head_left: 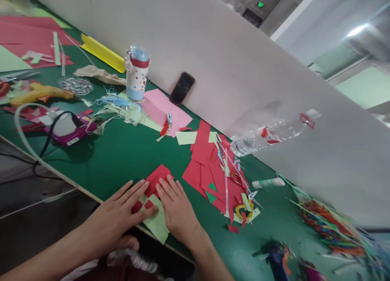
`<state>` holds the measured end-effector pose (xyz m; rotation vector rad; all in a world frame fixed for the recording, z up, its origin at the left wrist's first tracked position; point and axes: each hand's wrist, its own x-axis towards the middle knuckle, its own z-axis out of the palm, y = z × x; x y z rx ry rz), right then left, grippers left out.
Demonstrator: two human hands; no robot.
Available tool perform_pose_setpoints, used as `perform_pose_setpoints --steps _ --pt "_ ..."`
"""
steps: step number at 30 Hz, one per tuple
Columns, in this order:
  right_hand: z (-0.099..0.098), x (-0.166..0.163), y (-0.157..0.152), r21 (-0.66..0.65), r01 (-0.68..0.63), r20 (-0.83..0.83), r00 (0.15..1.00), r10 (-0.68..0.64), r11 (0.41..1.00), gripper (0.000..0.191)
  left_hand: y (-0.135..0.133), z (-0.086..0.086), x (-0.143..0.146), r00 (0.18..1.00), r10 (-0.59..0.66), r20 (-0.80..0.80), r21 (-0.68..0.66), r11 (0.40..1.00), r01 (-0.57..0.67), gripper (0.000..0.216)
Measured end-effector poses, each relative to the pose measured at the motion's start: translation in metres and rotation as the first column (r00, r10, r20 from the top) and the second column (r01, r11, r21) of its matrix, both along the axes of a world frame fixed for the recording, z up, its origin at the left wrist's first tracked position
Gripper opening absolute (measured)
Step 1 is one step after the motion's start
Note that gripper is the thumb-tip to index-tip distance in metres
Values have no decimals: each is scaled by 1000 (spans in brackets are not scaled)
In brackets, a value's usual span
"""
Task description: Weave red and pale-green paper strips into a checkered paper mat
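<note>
At the near edge of the green table lies a piece of red and pale green paper strips (157, 221), woven in a checker pattern. My left hand (122, 210) rests flat across its left side, fingers stretched out, with one finger on the checkered part. On its right side my right hand (176, 208) presses down with straight fingers, the tips on the red paper (158, 176). Parts of the woven piece are hidden under both hands. Right of my right hand are red paper sheets (198, 177) with scissors (243, 210) and offcuts on them.
A patterned drinking bottle (137, 76) stands by the grey partition (213, 49). A phone (182, 88) and a clear plastic bottle (262, 137) lean there. A glue stick (268, 182) and colourful thin strips (329, 224) lie right. A purple device (71, 130) with cables sits left.
</note>
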<state>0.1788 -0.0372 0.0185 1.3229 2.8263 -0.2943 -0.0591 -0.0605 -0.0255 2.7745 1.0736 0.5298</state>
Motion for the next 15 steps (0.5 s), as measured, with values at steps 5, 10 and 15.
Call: perform_pose_setpoints --steps 5,10,15 --pt "-7 4 1 -7 15 21 1000 -15 1000 57 0 -3 -3 999 -13 -34 -5 1000 12 88" --pt "-13 7 2 -9 23 -9 1000 -23 1000 56 0 0 -4 997 -14 -70 -22 1000 13 89" --pt "-17 8 2 -40 30 -49 998 -32 999 53 3 6 -4 991 -57 -119 -43 998 52 92"
